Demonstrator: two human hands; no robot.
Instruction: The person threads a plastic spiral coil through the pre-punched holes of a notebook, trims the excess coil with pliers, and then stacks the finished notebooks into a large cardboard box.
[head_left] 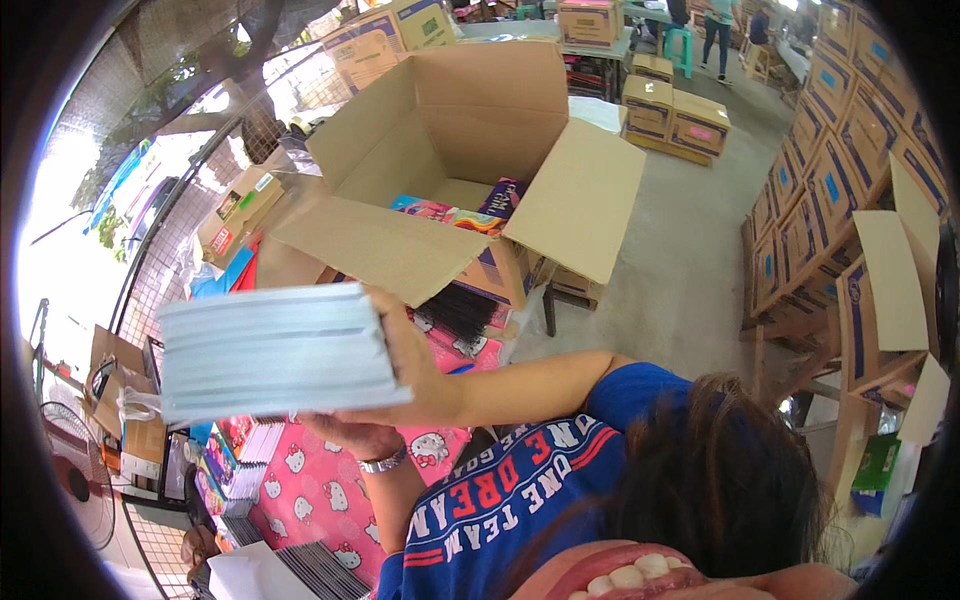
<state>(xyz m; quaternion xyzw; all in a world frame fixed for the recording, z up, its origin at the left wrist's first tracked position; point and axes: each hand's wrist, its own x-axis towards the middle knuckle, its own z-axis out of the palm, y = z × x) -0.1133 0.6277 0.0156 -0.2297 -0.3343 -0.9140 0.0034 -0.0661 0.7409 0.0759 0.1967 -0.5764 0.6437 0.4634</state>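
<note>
A thick pale-blue stack of notebooks or paper [280, 350] is held up over the table, its layered edges toward the view. My right hand [415, 350] grips the stack's right end, fingers mostly hidden behind it. My left hand [355, 435], with a metal watch at the wrist, is closed at the stack's underside; its fingertips are hidden. Beyond the hands stands a large open cardboard box [490, 95], flaps spread, with colourful-covered packs [465, 215] at its near side. Colourful notebooks [235, 455] lie in piles below the held stack.
A pink cartoon-print cover [310, 490] lies on the table, with another notebook pile [320, 572] at its near edge. A fan [80, 470] stands at far left. Stacked cartons [825, 190] line the right. More cartons [670, 115] and people [718, 40] are farther back.
</note>
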